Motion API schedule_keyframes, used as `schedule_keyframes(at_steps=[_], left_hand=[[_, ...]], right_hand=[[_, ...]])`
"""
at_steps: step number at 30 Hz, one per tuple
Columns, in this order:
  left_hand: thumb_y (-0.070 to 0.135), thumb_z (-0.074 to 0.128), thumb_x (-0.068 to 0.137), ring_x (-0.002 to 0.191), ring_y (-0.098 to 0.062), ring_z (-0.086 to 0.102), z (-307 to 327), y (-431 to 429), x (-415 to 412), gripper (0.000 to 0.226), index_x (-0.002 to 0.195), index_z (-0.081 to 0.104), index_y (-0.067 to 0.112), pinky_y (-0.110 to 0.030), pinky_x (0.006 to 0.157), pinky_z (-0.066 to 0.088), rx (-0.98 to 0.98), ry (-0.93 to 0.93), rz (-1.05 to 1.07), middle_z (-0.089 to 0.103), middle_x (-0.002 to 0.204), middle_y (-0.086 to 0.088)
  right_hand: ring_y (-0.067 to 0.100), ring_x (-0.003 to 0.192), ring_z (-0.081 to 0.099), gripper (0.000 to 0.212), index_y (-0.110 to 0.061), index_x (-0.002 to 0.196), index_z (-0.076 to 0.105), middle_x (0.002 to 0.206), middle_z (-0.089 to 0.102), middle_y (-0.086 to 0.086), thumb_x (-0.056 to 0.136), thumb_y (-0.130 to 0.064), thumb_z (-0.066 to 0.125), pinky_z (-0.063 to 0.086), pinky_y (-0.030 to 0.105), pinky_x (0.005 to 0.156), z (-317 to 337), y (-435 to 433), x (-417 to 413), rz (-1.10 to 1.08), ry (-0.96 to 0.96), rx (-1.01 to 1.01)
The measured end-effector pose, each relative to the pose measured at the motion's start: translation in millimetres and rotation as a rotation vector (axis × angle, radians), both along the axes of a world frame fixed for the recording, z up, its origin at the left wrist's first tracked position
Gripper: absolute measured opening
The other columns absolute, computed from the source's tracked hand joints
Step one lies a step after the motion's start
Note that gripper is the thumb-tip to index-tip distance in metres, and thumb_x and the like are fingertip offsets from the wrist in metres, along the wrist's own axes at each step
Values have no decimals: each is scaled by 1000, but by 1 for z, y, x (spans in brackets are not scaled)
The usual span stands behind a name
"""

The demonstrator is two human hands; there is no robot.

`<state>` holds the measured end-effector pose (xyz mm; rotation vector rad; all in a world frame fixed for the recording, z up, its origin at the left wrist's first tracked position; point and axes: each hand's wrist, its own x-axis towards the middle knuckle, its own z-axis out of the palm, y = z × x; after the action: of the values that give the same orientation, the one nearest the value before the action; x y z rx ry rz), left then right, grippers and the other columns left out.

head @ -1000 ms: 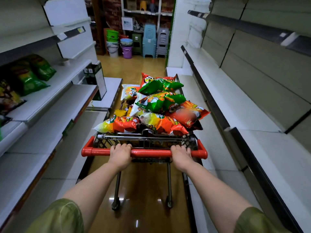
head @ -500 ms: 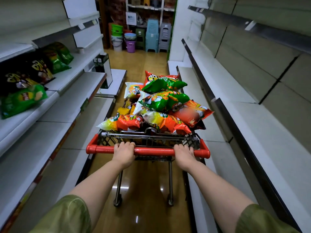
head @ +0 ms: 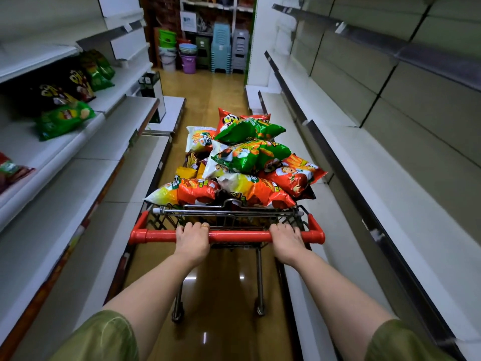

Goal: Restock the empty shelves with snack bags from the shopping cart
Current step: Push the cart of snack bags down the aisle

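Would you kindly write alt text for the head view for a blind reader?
The left hand and right hand grip the red handle of a shopping cart heaped with snack bags, between white shelves. Other bags lie on the left ones.

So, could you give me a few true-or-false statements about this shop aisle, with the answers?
1. The left hand and the right hand both grip the red handle of the cart. True.
2. The cart holds nothing. False: snack bags are heaped above its rim.
3. The shelves on the right hold snack bags. False: none show there; some bags lie on the left shelves.
4. A green bag lies on top of the heap. True.
5. Stacked plastic stools stand at the far end of the aisle. True.
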<state>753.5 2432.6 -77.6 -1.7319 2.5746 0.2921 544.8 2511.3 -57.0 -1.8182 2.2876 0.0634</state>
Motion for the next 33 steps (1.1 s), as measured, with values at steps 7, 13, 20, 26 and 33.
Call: schedule_keyframes(at_steps=[7,13,20,26,33], left_hand=[[22,44,95,122,-23,42,1,119,35,39,133,42,18,-42,109,23,-1,-8,6,51,128,-2],[24,49,92,123,-24,42,0,230,70,40,131,43,18,-41,108,24,-17,-3,14,52,129,-2],[28,50,93,125,-25,41,2,354,107,43,134,42,17,-40,107,25,2,-33,14,50,132,-3],[29,49,94,125,-25,41,4,458,139,43,134,41,16,-40,107,25,21,-41,3,50,131,-3],[26,50,93,124,-25,42,3,571,178,39,131,43,17,-41,107,25,13,-14,-13,52,129,-4]], right_hand=[[28,121,41,29,-15,120,46,126,49,8,91,-9,41,22,43,109,-2,118,36,-11,-18,-20],[29,122,39,31,-13,121,45,127,48,9,91,-7,40,18,46,113,-4,230,69,4,-30,-42],[30,123,38,36,-12,123,45,128,47,11,89,-1,38,19,46,111,2,354,108,8,-12,-26],[29,123,39,37,-13,123,45,128,48,10,89,-2,41,19,45,112,0,456,142,-10,-20,-24],[29,123,40,35,-13,123,46,127,48,9,89,-4,41,18,44,113,-5,570,180,-31,1,-42]])
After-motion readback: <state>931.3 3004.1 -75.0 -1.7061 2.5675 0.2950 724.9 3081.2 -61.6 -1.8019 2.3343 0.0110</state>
